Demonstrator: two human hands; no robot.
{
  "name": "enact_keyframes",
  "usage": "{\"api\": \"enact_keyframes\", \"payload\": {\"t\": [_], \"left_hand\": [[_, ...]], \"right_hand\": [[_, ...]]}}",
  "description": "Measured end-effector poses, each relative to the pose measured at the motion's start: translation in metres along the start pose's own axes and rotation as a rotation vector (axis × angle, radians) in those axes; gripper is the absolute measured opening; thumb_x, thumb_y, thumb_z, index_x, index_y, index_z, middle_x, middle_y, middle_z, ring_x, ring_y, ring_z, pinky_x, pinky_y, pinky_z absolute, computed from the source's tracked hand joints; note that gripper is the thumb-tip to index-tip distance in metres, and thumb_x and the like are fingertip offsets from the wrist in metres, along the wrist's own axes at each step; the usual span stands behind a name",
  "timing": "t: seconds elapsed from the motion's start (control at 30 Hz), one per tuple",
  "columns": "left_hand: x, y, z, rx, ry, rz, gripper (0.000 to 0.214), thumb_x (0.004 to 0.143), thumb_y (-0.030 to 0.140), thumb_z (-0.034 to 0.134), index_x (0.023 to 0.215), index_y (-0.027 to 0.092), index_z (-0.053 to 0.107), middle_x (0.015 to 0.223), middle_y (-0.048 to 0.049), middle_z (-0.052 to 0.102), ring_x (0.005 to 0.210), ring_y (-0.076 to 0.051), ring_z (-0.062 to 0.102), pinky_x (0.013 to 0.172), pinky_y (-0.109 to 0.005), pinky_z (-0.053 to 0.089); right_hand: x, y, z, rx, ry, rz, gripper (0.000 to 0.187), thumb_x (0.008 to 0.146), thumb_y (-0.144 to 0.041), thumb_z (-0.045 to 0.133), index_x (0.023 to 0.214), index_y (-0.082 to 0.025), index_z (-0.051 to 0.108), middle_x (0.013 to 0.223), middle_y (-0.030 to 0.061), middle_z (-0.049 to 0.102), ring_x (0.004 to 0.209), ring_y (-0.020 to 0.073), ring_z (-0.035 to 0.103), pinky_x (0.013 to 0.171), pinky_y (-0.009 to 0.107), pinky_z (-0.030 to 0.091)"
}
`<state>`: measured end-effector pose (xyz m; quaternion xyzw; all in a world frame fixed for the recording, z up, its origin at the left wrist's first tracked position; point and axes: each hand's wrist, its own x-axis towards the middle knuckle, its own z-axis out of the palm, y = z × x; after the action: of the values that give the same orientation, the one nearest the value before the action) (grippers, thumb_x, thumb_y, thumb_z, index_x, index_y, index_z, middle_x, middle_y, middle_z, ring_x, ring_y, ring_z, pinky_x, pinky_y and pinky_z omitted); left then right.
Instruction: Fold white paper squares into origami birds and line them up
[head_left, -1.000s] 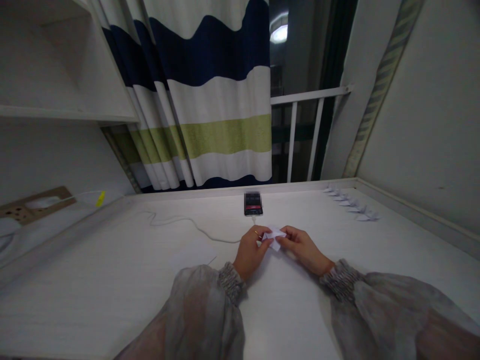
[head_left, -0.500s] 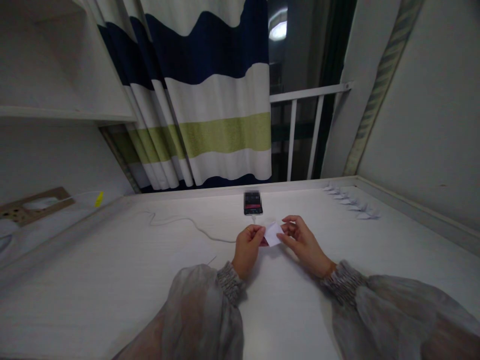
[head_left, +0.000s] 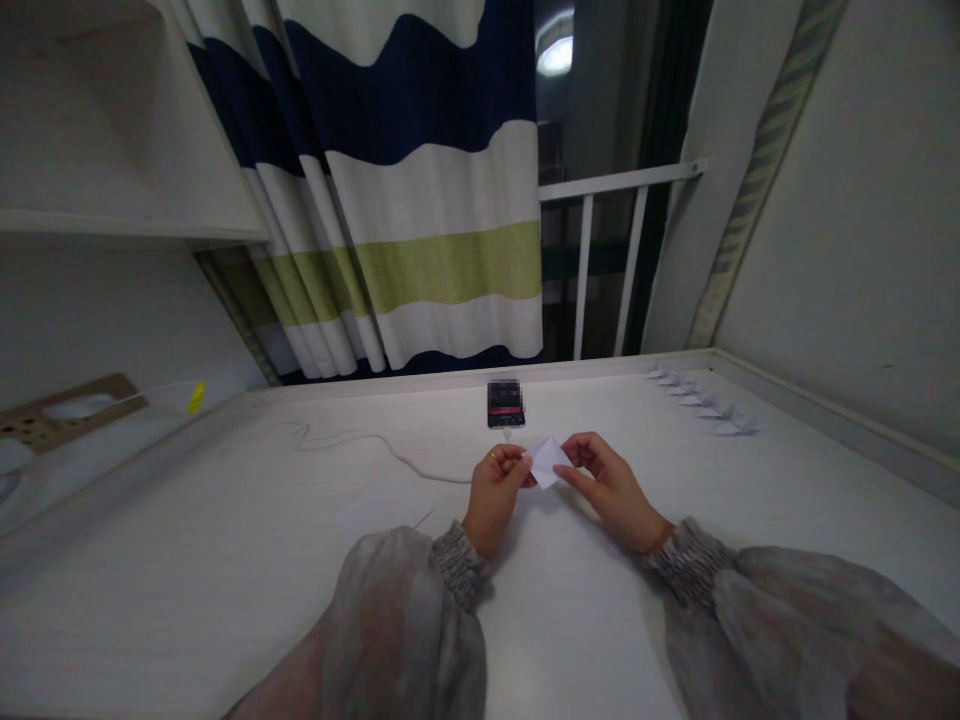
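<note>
A small folded white paper (head_left: 548, 463) is held over the white desk (head_left: 225, 560), nearer its far edge than its near edge. Its left corner is pinched between thumb and fingers of the left hand (head_left: 493, 497), whose wrist is turned inward. Its right side is gripped narrowly by the right hand (head_left: 611, 495), with the thumb laid on the face and the fingers bent behind. Both forearms are angled inward from the near edge. A phone (head_left: 505, 404) is placed by the far edge; small folded papers (head_left: 705, 403) are lined up near the far right corner.
</note>
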<state>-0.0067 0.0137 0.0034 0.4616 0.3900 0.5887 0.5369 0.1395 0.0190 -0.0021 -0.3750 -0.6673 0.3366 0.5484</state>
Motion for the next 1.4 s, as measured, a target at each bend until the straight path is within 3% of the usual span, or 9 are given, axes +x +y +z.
{"api": "enact_keyframes", "payload": {"t": [0.9, 1.17, 1.4], "left_hand": [[0.000, -0.001, -0.001, 0.046, -0.032, 0.059, 0.015, 0.062, 0.022, 0.061, 0.070, 0.015, 0.050, 0.058, 0.0042, 0.051, 0.053, -0.007, 0.049, 0.057, -0.020, 0.043], [0.001, -0.004, -0.001, 0.108, -0.038, 0.126, 0.007, 0.065, 0.015, 0.056, 0.070, 0.015, 0.051, 0.059, 0.0037, 0.052, 0.054, -0.007, 0.049, 0.057, -0.019, 0.042], [0.001, -0.004, 0.000, 0.032, -0.052, 0.115, 0.014, 0.064, 0.016, 0.057, 0.076, 0.014, 0.050, 0.060, 0.0041, 0.053, 0.056, -0.007, 0.051, 0.057, -0.020, 0.043]], "right_hand": [[-0.001, -0.001, -0.003, -0.118, -0.023, -0.108, 0.013, 0.074, -0.023, 0.054, 0.086, -0.021, 0.049, 0.080, 0.0018, 0.053, 0.075, 0.0149, 0.051, 0.071, 0.029, 0.043], [-0.001, -0.008, -0.005, -0.319, -0.011, -0.128, 0.007, 0.075, -0.023, 0.051, 0.081, -0.019, 0.049, 0.078, 0.0033, 0.053, 0.073, 0.0155, 0.051, 0.069, 0.029, 0.042], [-0.002, -0.011, -0.006, -0.331, -0.142, -0.156, 0.009, 0.075, -0.022, 0.050, 0.083, -0.017, 0.053, 0.079, 0.0036, 0.054, 0.074, 0.0148, 0.051, 0.068, 0.028, 0.043]]}}
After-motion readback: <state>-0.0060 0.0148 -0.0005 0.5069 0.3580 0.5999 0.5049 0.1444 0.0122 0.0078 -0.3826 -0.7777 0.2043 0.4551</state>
